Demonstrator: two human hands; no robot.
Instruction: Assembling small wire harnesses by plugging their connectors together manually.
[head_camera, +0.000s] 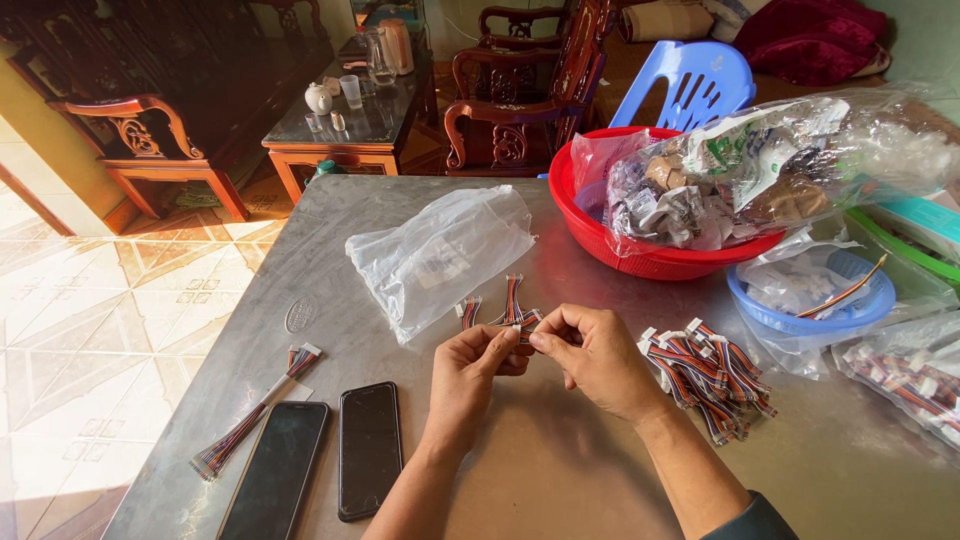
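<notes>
You are pinching a short multicoloured wire harness (522, 322) near the tabletop's (560, 470) middle, its long axis running toward the far edge, connector ends pointing away. Your left hand (475, 365) and right hand (595, 355) are both closing fingertips on it.

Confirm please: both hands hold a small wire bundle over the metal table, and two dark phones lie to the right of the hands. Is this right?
Not quite. In the head view the two dark phones lie to the left of the hands, not the right. The left hand and right hand do hold a small wire bundle over the metal table.
</notes>
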